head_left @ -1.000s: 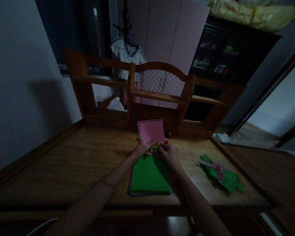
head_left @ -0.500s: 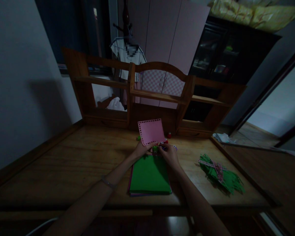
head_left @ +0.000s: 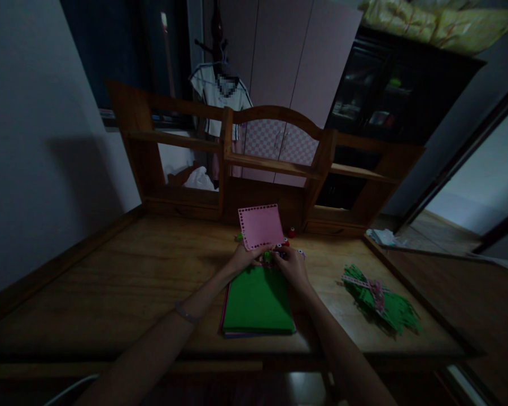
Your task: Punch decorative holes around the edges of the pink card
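My left hand (head_left: 242, 259) is closed on the lower edge of a pink paper sheet (head_left: 261, 226), which tilts up from the desk. Rows of small dark cut-outs run along the sheet's edges. Between my hands sits a small bright green piece (head_left: 266, 257), perhaps a craft punch; its shape is partly hidden by fingers. My right hand (head_left: 294, 266) is closed with its fingertips at this green piece, and what they grip is too small and dark to make out. Just below both hands lies a stack of coloured paper (head_left: 258, 301) with a green sheet on top.
Small red piece (head_left: 292, 232) stands behind my right hand, with other small coloured pieces near it. To the right lie green cut paper strips (head_left: 385, 304) with pink perforated strips across them. A wooden shelf unit (head_left: 275, 163) rises along the desk's (head_left: 144, 270) back edge.
Almost nothing differs. The pink sheet and the fingers around the green piece have shifted very slightly.
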The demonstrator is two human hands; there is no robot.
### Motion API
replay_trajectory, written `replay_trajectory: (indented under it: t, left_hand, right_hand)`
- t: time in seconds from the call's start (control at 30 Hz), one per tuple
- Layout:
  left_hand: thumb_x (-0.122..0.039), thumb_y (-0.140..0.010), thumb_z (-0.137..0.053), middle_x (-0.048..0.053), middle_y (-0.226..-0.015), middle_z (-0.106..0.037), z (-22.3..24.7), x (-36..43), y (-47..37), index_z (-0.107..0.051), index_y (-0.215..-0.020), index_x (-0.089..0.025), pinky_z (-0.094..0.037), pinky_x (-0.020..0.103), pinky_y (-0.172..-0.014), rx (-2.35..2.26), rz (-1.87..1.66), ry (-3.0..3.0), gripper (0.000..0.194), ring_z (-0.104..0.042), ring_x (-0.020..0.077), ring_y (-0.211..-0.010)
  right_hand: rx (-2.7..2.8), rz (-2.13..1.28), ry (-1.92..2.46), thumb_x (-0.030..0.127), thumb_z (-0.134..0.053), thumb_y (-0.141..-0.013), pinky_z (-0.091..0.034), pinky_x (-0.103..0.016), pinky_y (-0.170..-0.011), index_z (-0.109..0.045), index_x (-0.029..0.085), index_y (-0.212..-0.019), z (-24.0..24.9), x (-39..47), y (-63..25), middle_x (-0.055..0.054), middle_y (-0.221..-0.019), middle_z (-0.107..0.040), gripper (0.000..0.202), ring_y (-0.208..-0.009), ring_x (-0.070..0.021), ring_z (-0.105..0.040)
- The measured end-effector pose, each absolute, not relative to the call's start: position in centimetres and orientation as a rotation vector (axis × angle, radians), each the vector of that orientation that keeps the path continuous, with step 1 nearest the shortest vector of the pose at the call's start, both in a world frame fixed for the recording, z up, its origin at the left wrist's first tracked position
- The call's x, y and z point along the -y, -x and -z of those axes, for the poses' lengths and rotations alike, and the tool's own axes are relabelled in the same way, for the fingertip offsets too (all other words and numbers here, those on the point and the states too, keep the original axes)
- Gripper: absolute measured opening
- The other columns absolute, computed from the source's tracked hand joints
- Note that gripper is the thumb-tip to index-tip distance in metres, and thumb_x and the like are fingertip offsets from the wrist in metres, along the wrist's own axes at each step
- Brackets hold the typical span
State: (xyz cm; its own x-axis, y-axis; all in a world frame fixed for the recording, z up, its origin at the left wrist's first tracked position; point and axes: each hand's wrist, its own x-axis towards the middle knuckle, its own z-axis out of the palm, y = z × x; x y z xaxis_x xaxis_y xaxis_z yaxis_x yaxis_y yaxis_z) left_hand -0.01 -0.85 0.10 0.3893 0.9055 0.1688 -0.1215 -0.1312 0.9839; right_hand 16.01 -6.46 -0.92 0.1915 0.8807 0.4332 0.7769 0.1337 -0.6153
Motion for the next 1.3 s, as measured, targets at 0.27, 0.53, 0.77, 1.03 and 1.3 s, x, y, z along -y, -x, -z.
replay_trajectory:
  t: [0.27, 0.53, 0.77, 1.03, 1.3]
  left_hand:
    - [-0.042, -0.063, -0.075, 0.003, -0.064, -0.064, -0.2, 0.9, 0.0, -0.062, -0.086, -0.012, -0.053, 0.025, -0.041, -0.766, -1.043, -1.412, 0.039, -0.058, 0.0131, -0.048]
    - [-0.040, -0.063, -0.075, 0.003, -0.065, -0.063, -0.3, 0.9, 0.1, -0.062, -0.086, -0.013, -0.051, 0.023, -0.040, -0.753, -1.070, -1.401, 0.037, -0.057, 0.0123, -0.047]
    - [-0.041, -0.062, -0.076, 0.004, -0.071, -0.064, -0.2, 0.9, 0.0, -0.062, -0.086, -0.013, -0.052, 0.023, -0.040, -0.753, -1.082, -1.410, 0.040, -0.056, 0.0113, -0.047]
    - [-0.040, -0.062, -0.075, 0.005, -0.074, -0.067, 0.6, -0.1, -0.3, -0.064, -0.086, -0.012, -0.048, 0.021, -0.042, -0.802, -1.173, -1.418, 0.039, -0.058, 0.0126, -0.050]
    - [-0.041, -0.063, -0.074, 0.001, -0.054, -0.060, 0.8, -0.7, -0.1, -0.062, -0.068, -0.013, -0.042, 0.020, -0.043, -0.845, -1.317, -1.348, 0.031, -0.054, 0.0114, -0.046]
  right_hand:
    - [1.587, -0.179, 1.636, 0.032, -0.056, -0.081, -0.044, -0.025, -0.064, -0.071, 0.020, -0.093, 1.1, 6.3, -16.1, -0.005, -0.084, -0.071, 0.022, -0.073, -0.0187, -0.064]
    - [1.579, -0.187, 1.662, 0.030, -0.056, -0.081, -0.046, -0.025, -0.067, -0.071, 0.020, -0.094, 0.7, 6.5, -15.9, -0.006, -0.087, -0.072, 0.022, -0.078, -0.0195, -0.066]
    - [1.592, -0.186, 1.649, 0.031, -0.056, -0.081, -0.046, -0.026, -0.067, -0.071, 0.020, -0.094, 1.0, 6.4, -16.1, -0.006, -0.087, -0.072, 0.023, -0.077, -0.0199, -0.066]
    - [1.478, -0.218, 1.595, 0.038, -0.051, -0.084, -0.046, -0.025, -0.063, -0.070, 0.020, -0.091, 1.0, 6.3, -16.1, -0.005, -0.083, -0.071, 0.028, -0.071, -0.0185, -0.065]
    - [1.112, -0.168, 1.532, 0.051, -0.049, -0.081, -0.043, -0.025, -0.057, -0.069, 0.015, -0.086, -0.5, 6.5, -17.9, -0.007, -0.078, -0.068, 0.041, -0.064, -0.0175, -0.060]
